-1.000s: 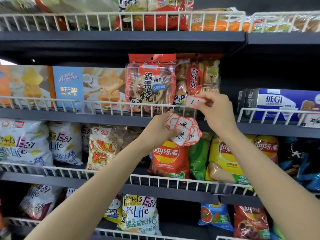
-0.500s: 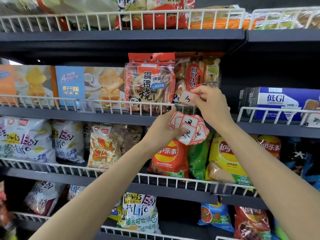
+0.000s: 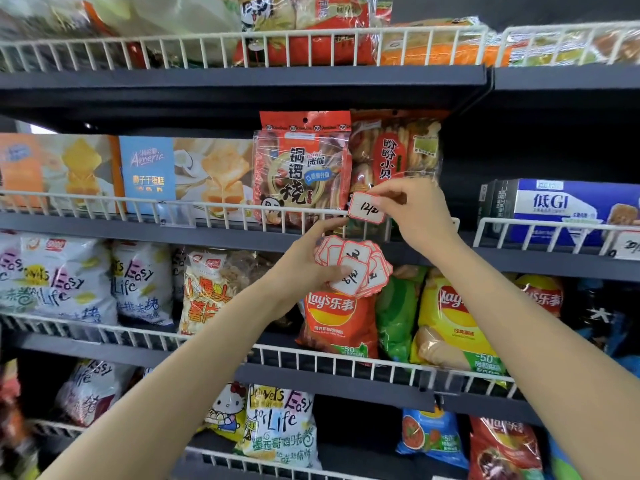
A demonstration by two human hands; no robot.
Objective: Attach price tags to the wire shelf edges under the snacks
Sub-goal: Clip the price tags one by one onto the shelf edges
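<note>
Our right hand (image 3: 417,213) fingers pinching one tag (image 3: 366,208) at wire edge (image 3: 221,205) of mid shelf, left hand (image 3: 304,268) gripping tag stack (image 3: 353,268) just below

This is a shop; dark shelves (image 3: 242,79) stand one above another, each with a white wire edge (image 3: 207,206); they are full of snack bags, like red chip bags (image 3: 337,320) and a blue box (image 3: 561,209); little price tags (image 3: 353,268) show numbers.
</note>
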